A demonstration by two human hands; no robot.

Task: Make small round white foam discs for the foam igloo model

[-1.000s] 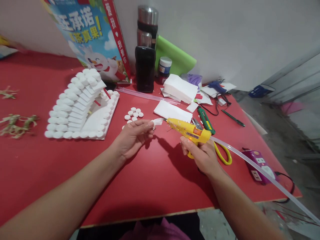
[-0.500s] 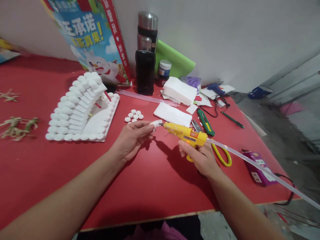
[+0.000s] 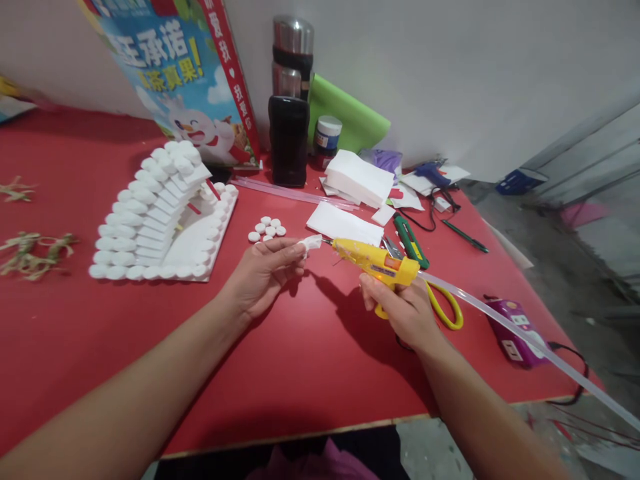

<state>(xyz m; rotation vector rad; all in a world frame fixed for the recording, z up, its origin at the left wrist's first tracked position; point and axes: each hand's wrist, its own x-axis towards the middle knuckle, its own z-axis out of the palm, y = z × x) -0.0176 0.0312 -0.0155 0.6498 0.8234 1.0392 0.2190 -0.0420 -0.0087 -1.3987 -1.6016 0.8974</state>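
Note:
Between the thumb and fingers of my left hand [image 3: 273, 273] is a small white strip [image 3: 313, 243], apparently paper or foam. My right hand [image 3: 400, 300] is wrapped round the grip of a yellow hot glue gun [image 3: 373, 259]. Its metal nozzle points left, close to the strip's right end. A long clear glue stick [image 3: 500, 317] runs out of the gun's back toward the lower right. Several round white discs [image 3: 267, 229] lie just beyond my left hand. Further left stands a white model staircase [image 3: 160, 220] edged with the same kind of discs.
White sheets [image 3: 345, 223] lie behind the glue gun, beside a green utility knife [image 3: 411, 240] and yellow-handled scissors [image 3: 447, 307]. A purple box [image 3: 515, 333] sits near the right edge. A black bottle [image 3: 289, 141] and a jar [image 3: 327, 137] stand at the back. Raffia pieces [image 3: 37, 255] lie far left.
The glue gun has shifted slightly right, so its nozzle sits a little further from my left fingers. The white strip appears tilted differently. Both hands keep their hold.

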